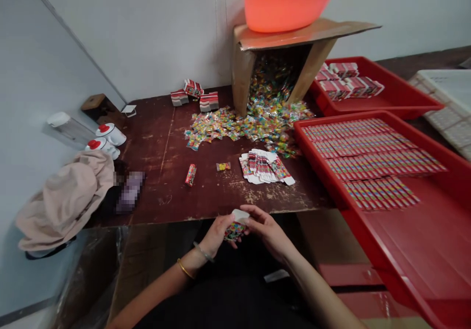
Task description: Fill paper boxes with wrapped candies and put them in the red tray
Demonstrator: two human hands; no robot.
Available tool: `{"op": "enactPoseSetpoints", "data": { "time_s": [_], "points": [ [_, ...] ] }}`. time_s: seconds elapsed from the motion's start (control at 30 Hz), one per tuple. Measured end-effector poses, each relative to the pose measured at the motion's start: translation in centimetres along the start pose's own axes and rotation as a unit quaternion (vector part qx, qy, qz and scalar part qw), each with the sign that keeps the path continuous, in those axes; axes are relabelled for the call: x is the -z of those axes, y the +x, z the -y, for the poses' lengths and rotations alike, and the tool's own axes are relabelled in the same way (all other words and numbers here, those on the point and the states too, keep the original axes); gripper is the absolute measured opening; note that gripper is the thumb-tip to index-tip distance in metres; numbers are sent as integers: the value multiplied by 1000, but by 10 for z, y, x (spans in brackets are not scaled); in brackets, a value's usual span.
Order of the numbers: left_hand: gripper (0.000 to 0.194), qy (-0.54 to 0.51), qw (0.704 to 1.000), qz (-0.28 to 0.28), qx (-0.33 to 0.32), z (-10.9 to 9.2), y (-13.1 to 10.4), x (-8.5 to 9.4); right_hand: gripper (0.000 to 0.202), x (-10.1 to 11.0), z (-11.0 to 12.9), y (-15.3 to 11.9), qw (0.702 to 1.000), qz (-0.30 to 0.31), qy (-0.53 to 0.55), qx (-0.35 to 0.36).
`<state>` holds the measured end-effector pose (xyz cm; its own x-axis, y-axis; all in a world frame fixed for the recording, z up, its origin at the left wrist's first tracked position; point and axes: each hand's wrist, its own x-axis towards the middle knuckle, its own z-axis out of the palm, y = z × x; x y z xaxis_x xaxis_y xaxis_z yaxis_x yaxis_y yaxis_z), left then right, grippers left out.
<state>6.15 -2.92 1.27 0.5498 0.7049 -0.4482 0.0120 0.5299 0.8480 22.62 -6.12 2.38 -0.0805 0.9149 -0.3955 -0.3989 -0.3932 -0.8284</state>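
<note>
Both hands hold small printed carton [235,228].
Left hand [217,233] and right hand [268,230] pinch it just off counter's [154,191] front edge.

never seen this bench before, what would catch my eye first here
Probably the glowing orange-pink basin, perched on a cardboard box against the wall. Next, the glittery wrapped sweets spilling from that box onto the dark table. To the right, a big red tray holds neat rows of small printed boxes.

Scuffed wood tabletop [162,152], glossy plastic tray [415,240] (very red), matt cardboard box [241,74]
</note>
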Motion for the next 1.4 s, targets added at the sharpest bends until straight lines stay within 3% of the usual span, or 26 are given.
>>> {"op": "enactPoseSetpoints", "data": {
  "time_s": [0.13, 0.23, 0.33, 0.47, 0.6, 0.8, 1.0, 1.07, 1.17, 1.23, 1.3, 1.4],
  "points": [
    [47, 10, 998, 48, 25, -3, -3, -1, 31, 2, 6, 3, 996, 59, -62, -25],
    [42, -13, 997, 55, 46, -7, -3, -2, 23, -1, 16, 2, 983, 99, -157, -12],
    [39, -58, 995, 51, 67, -11, -1, -1, 20, -4, 26, -2, 958, 93, -260, 80],
    [39, -72, 993, 39, 79, -16, 3, -1, 32, -6, 31, -7, 916, 72, -343, 196],
    [38, -85, 993, 51, 63, -20, 3, -3, 27, -4, 35, -6, 909, 72, -354, 208],
    [39, -117, 984, 116, 63, -24, -7, 5, 23, 3, 38, -1, 902, 65, -363, 223],
    [40, -116, 976, 149, 109, -23, -15, 9, 27, 11, 21, -7, 855, 60, -433, 279],
    [43, -96, 983, 124, 97, -17, -12, 6, 29, 8, 16, -8, 837, 41, -464, 287],
    [43, 11, 1000, 1, 18, -7, -4, 1, 36, -5, 5, 0, 823, -13, -501, 268],
    [43, 97, 988, -95, -67, -5, 2, 2, 43, -16, -4, 18, 842, -11, -483, 239],
    [48, 178, 966, -133, -135, -11, 5, 14, 44, -28, -11, 44, 877, 2, -430, 214],
    [48, 303, 920, -175, -176, -30, 6, 51, 41, -45, -13, 95, 906, -15, -381, 186]
  ]
}}
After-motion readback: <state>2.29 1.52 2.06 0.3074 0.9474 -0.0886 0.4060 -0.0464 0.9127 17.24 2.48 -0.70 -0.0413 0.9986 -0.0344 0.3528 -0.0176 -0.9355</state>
